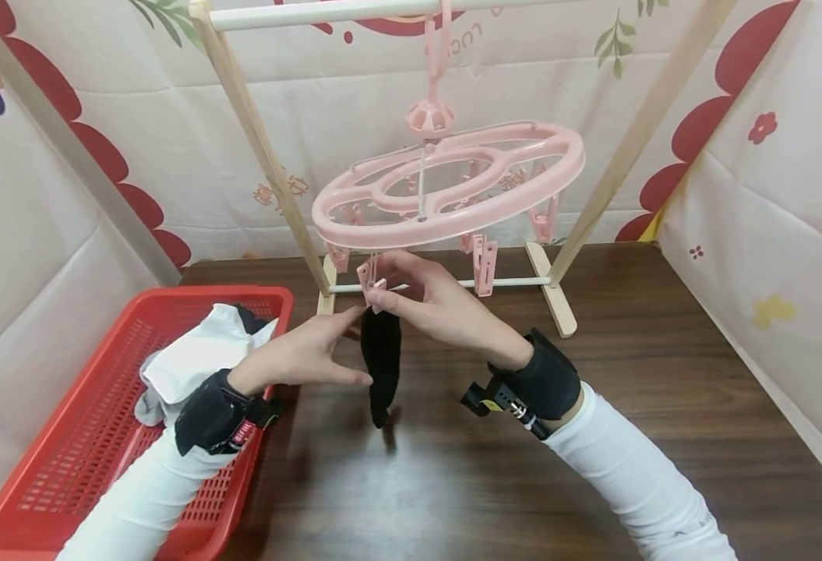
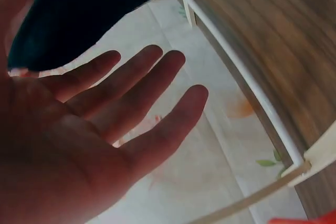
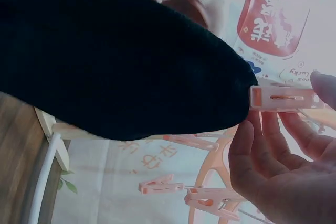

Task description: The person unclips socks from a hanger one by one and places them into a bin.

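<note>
A black sock [image 1: 381,362] hangs below a round pink clip hanger [image 1: 446,227], its upper end in the jaws of a pink clothes peg [image 3: 286,98]. My right hand [image 1: 446,305] pinches this peg, thumb at its outer end and fingers curled on the other side. Beside the sock, my left hand [image 1: 305,351] has its fingers extended and grips nothing. In the left wrist view, that palm [image 2: 58,145] is spread below the dark sock [image 2: 79,19]; whether they touch, I cannot tell.
On the left stands a red basket [image 1: 256,294] holding white, grey and dark cloth items [image 1: 196,354]. The hanger hangs from a white bar [image 1: 312,13] on a wooden frame [image 1: 259,132]. Another pink peg [image 1: 484,265] dangles right of my right hand.
</note>
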The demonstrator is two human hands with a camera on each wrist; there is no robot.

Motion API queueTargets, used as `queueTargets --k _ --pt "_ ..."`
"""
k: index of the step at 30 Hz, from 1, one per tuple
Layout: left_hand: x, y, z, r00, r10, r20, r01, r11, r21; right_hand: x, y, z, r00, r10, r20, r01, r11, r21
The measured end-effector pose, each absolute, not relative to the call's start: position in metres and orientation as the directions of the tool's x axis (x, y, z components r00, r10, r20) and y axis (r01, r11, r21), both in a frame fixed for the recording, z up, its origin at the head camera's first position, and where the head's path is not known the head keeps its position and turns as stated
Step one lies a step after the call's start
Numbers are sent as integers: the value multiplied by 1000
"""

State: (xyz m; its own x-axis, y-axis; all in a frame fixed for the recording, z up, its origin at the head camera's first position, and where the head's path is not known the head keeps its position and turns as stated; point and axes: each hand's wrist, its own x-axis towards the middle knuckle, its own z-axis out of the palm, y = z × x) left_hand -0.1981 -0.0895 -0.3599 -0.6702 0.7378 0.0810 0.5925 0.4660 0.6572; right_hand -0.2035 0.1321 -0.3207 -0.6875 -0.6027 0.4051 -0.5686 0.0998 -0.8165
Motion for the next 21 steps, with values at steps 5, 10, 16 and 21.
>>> queueTargets --k 5,10,16,21 --pt "-196 -79 -362 -675 734 77 588 472 657 -200 134 -319 -692 -590 415 -574 102 -813" --pt "-197 -71 -365 -699 703 132 613 493 617 -199 136 -319 -710 -579 401 -567 133 -813" --pt "-199 -64 -368 -724 678 130 609 540 581 -201 142 -322 -721 -558 411 -573 147 -806" --pt "-198 -60 -368 -724 676 139 624 555 550 -202 147 -323 -738 -524 426 -551 102 -828"
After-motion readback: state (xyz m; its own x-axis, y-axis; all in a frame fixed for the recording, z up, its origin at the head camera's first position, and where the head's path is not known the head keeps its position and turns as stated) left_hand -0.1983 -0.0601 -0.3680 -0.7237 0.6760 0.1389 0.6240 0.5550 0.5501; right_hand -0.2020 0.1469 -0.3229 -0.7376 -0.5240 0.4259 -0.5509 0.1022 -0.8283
